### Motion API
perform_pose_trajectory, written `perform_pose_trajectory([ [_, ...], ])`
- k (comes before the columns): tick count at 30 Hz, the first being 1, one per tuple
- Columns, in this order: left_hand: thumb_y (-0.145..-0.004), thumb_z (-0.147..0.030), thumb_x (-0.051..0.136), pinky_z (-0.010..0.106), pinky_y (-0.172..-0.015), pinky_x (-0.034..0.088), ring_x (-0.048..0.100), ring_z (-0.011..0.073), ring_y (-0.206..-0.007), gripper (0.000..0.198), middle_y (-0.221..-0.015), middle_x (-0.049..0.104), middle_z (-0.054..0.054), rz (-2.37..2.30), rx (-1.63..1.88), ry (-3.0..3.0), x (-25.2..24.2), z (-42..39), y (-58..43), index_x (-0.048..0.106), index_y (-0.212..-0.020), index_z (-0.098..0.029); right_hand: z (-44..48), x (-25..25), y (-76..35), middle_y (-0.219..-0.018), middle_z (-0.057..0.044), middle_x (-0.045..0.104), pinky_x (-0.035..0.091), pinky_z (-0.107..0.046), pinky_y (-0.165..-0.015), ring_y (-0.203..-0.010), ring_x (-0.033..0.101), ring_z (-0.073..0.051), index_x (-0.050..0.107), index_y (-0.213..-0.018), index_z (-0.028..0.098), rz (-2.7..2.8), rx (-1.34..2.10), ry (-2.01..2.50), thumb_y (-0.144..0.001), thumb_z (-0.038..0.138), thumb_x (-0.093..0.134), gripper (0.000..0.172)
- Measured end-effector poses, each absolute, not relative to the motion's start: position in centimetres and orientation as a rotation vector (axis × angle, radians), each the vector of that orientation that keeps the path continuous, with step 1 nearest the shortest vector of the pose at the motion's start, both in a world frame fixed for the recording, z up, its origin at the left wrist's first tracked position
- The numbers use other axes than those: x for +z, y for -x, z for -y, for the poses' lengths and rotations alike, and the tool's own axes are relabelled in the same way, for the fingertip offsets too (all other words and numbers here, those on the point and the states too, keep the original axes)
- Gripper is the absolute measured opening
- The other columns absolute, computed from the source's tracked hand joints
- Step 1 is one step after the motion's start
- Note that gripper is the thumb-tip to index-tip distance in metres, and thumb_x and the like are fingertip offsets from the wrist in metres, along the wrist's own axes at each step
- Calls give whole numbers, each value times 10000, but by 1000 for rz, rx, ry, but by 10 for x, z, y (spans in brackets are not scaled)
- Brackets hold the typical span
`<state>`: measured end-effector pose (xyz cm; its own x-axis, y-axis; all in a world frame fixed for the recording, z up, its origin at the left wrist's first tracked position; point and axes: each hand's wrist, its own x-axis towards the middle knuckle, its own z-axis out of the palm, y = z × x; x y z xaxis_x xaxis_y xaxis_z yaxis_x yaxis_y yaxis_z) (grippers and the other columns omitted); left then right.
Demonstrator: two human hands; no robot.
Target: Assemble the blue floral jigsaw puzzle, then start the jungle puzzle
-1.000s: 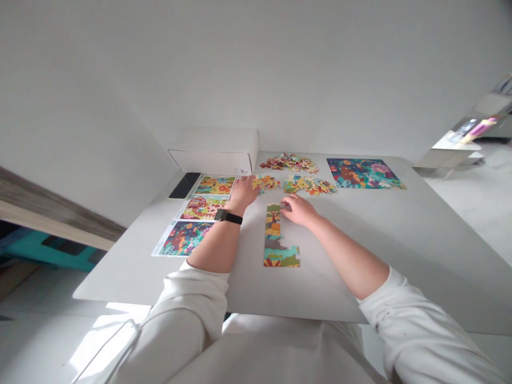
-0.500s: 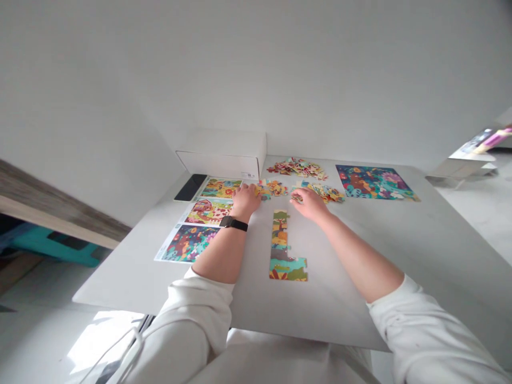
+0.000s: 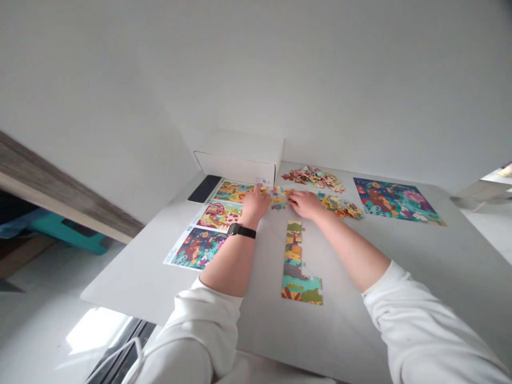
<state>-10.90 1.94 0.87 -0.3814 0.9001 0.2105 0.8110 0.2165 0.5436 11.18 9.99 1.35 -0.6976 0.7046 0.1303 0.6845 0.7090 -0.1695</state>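
My left hand (image 3: 256, 204), with a dark watch on its wrist, is closed at a yellow jigsaw puzzle piece (image 3: 264, 190) by its fingertips. To its right lie several loose puzzle pieces (image 3: 279, 201). The curled fingers of my right hand (image 3: 304, 204) reach the right edge of these pieces; whatever they pinch is hidden. Nearer to me lies a joined L-shaped strip of puzzle (image 3: 293, 256) showing a tree, a lion, a hippo and a crocodile. A picture sheet with three scenes (image 3: 218, 216) lies left of my left hand, partly covered by that arm.
Behind my right hand are two heaps of pieces, a reddish heap (image 3: 314, 177) and a yellowish heap (image 3: 342, 207). A dark finished puzzle picture (image 3: 396, 198) lies at the right. A white box (image 3: 240, 157) and a black phone (image 3: 204, 189) stand and lie at the back left.
My right hand has moved left, away from the yellowish heap to the loose pieces beside my left hand. My left hand stays by the same pieces. The camera view has shifted.
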Motion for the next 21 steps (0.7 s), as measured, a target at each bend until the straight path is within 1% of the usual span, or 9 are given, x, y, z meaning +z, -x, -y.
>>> perform_pose_trajectory([
  [3,-1003,-279,578,455,-1094,537,685,334,-1308,456,-1409,724,161,-2319,1000,-1589,6,-21,110,601,-1456,-231,-107,17,-119,-1344,-151,773,529,-521,-1080,-1227,700,-364,826,-1236,265,2672,129,1306,-1065,377,617,293],
  [5,-994,-272,592,444,-1102,537,681,320,-1315,456,-1421,716,153,-2313,1068,-1537,5,-22,109,600,-1449,-240,-112,20,-118,-1292,-170,781,531,-523,-1065,-1212,697,-372,833,-1188,240,2650,117,1356,-1062,388,622,287],
  [8,-987,-284,615,437,-1109,538,678,308,-1317,463,-1431,707,147,-2289,1134,-1470,5,-22,110,594,-1447,-245,-119,21,-104,-1355,-174,751,517,-510,-1098,-1271,669,-366,804,-1257,221,2637,112,1337,-1052,383,639,309],
  [11,-980,-293,635,434,-1115,536,682,302,-1313,475,-1433,704,152,-2256,1155,-1429,7,-20,111,591,-1450,-235,-128,20,-83,-1445,-191,699,507,-497,-1130,-1345,635,-364,753,-1376,204,2628,139,1351,-1037,380,659,393],
  [13,-972,-286,644,437,-1120,534,680,303,-1318,490,-1435,702,159,-2235,1175,-1417,8,-20,111,589,-1454,-221,-137,19,-70,-1467,-206,680,511,-501,-1130,-1364,630,-376,748,-1397,207,2631,170,1397,-1015,380,693,423],
  [15,-962,-277,649,444,-1122,534,680,306,-1314,501,-1440,698,161,-2212,1215,-1405,8,-21,111,587,-1455,-214,-147,19,-61,-1432,-207,695,520,-504,-1116,-1344,647,-387,786,-1339,227,2658,203,1419,-966,393,761,408],
  [17,-953,-270,650,444,-1116,542,688,301,-1293,509,-1437,697,153,-2190,1269,-1381,8,-22,111,584,-1455,-218,-156,17,-56,-1361,-198,723,530,-500,-1093,-1299,673,-390,827,-1235,242,2678,222,1401,-885,409,854,388],
  [19,-950,-266,645,434,-1103,554,696,290,-1268,514,-1423,697,147,-2168,1334,-1351,6,-24,111,580,-1457,-218,-163,16,-54,-1313,-182,738,543,-486,-1065,-1250,695,-380,841,-1149,249,2679,224,1368,-807,409,921,386],
  [21,-950,-264,643,427,-1086,565,702,282,-1241,514,-1405,699,144,-2146,1404,-1322,5,-26,112,575,-1458,-214,-166,15,-54,-1290,-169,743,552,-472,-1044,-1215,708,-363,834,-1106,247,2678,219,1341,-771,397,947,385],
])
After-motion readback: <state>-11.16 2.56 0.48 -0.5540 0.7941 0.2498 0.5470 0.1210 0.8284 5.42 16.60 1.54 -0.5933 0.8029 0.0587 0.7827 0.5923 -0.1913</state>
